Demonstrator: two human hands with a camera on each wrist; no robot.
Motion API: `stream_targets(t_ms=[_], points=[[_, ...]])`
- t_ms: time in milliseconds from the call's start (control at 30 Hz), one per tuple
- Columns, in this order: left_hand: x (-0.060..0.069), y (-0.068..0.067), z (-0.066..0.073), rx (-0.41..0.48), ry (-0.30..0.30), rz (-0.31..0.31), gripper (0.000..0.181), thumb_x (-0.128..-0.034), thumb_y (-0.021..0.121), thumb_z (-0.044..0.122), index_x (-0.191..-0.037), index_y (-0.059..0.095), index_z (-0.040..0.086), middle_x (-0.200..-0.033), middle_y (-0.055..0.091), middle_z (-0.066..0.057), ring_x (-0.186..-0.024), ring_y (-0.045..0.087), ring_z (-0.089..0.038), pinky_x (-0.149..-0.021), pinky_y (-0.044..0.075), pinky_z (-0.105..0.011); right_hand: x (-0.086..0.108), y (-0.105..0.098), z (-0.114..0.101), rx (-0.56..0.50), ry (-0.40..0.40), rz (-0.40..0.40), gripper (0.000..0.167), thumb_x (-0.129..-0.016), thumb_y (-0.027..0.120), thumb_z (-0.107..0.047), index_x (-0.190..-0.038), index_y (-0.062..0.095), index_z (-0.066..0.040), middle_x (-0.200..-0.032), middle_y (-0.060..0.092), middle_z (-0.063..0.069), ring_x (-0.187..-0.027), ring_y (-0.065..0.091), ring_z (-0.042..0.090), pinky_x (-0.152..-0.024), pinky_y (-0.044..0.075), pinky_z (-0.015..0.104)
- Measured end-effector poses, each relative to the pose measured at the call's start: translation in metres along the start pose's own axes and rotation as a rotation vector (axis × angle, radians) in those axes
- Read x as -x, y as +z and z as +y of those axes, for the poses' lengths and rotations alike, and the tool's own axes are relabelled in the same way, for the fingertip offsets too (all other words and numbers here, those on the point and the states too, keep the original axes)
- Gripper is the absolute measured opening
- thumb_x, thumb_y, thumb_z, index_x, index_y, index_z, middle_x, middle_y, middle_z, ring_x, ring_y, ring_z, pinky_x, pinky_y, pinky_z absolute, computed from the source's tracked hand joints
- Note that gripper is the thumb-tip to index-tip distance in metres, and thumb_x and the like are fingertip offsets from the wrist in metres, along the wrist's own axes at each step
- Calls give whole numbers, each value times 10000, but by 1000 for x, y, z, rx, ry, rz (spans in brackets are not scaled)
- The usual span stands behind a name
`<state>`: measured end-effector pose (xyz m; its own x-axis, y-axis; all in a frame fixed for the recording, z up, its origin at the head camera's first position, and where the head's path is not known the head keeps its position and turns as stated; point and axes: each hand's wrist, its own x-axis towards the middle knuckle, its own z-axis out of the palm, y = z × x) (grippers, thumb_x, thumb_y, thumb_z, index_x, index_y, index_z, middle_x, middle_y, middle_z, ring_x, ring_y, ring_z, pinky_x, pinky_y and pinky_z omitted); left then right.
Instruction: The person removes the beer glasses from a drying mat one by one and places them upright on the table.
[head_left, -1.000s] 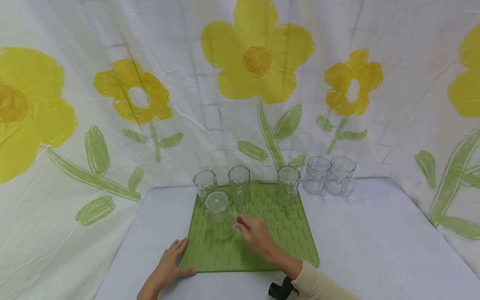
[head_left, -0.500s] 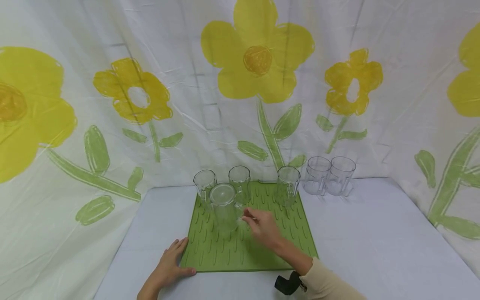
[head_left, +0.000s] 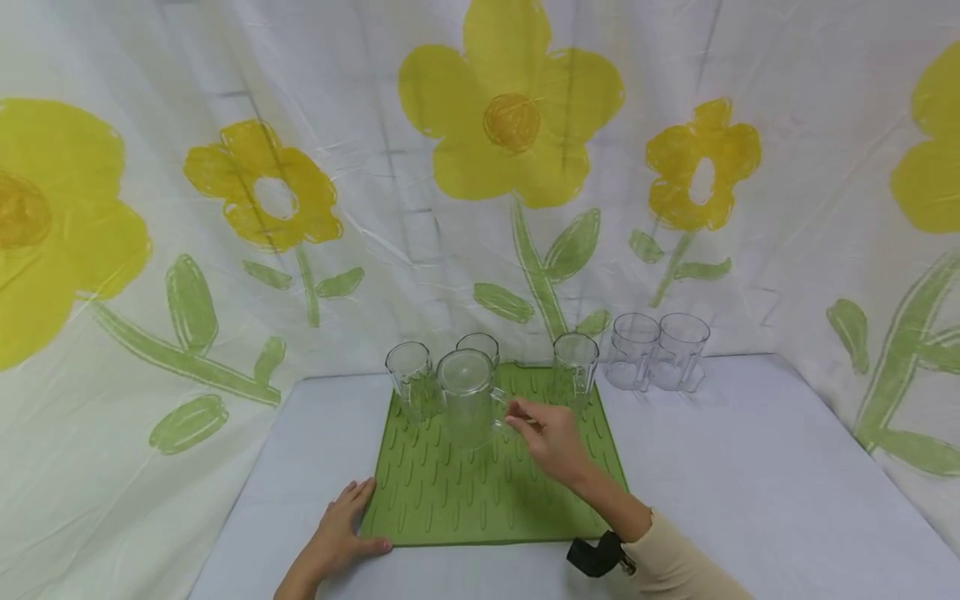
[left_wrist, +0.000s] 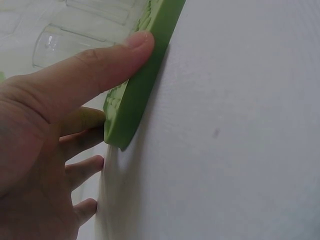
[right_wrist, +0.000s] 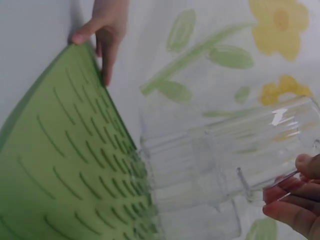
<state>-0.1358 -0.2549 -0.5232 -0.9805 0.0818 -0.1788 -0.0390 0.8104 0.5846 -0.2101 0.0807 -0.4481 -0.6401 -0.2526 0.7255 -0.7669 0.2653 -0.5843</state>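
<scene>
My right hand (head_left: 553, 440) pinches the handle of a clear glass mug (head_left: 467, 404), held base up over the green ridged mat (head_left: 442, 521). In the right wrist view, thumb and fingers (right_wrist: 285, 215) close on that handle; whether the mug's rim touches the mat, I cannot tell. My left hand (head_left: 339, 529) rests at the mat's near left corner. The left wrist view has its thumb (left_wrist: 100, 67) against the mat's front edge, fingers extended along the side. Three more glass mugs stand along the mat's back: left (head_left: 408, 360), middle (head_left: 478, 342), partly hidden by the held mug, and right (head_left: 576, 354).
Two other glass mugs (head_left: 634, 346) (head_left: 686, 350) stand side by side on the white-covered table (head_left: 720, 467), behind and right of the mat. A white curtain (head_left: 420, 275) with yellow flowers hangs right behind the table.
My right hand has carried the upside-down mug back and to the right over the mat, so it now overlaps the middle back mug. The left hand has stayed put.
</scene>
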Motion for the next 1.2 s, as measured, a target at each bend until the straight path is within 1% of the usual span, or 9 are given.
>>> stream_targets(t_ms=[100,233,467,633,900,1067,1200], points=[[0,0,0,1,-3,-2,1075,-608,894,333,-1459,365,-55,-1508,348,-302,-1437,188,-513,-1164,110,-674,-2,-8,0,-9,-16,2,63,-836,678,87,-884,707,58,-789,730,185,-707,726,263,-603,579,150],[0,0,0,-4,-6,-4,1085,-604,895,343,-1461,362,-55,-1508,348,-302,-1436,189,-515,-1162,110,-677,-5,-20,-1,29,-45,16,102,-804,691,118,-879,704,50,-778,728,178,-695,724,265,-594,577,151],[-1,1,-2,-7,-2,-1,1090,-594,897,351,-1453,370,-62,-1500,354,-310,-1428,200,-522,-1157,121,-682,-5,-44,-6,101,17,12,143,-804,700,97,-936,718,45,-811,740,146,-722,723,241,-598,565,131],[0,0,0,-3,-4,-7,1079,-605,895,342,-1456,367,-61,-1503,351,-310,-1429,199,-523,-1157,120,-682,-3,-57,-5,146,14,26,151,-796,711,93,-935,722,37,-803,745,133,-710,725,231,-594,560,125],[0,-1,3,-22,5,-8,1061,-620,892,322,-1457,365,-62,-1500,357,-311,-1426,210,-524,-1154,129,-686,1,-69,0,145,29,42,174,-797,708,100,-960,726,41,-821,749,139,-738,725,246,-618,564,120],[1,-2,2,-21,15,-3,1057,-619,892,322,-1453,371,-65,-1498,367,-306,-1427,213,-522,-1152,128,-690,4,-72,2,148,49,37,154,-802,709,91,-941,728,26,-812,748,124,-733,726,222,-609,564,121],[0,-2,2,-28,19,-5,1053,-623,891,323,-1454,371,-63,-1498,369,-304,-1424,222,-522,-1150,138,-691,4,-74,4,149,46,43,201,-782,713,119,-967,731,41,-825,750,133,-747,731,204,-612,563,118]])
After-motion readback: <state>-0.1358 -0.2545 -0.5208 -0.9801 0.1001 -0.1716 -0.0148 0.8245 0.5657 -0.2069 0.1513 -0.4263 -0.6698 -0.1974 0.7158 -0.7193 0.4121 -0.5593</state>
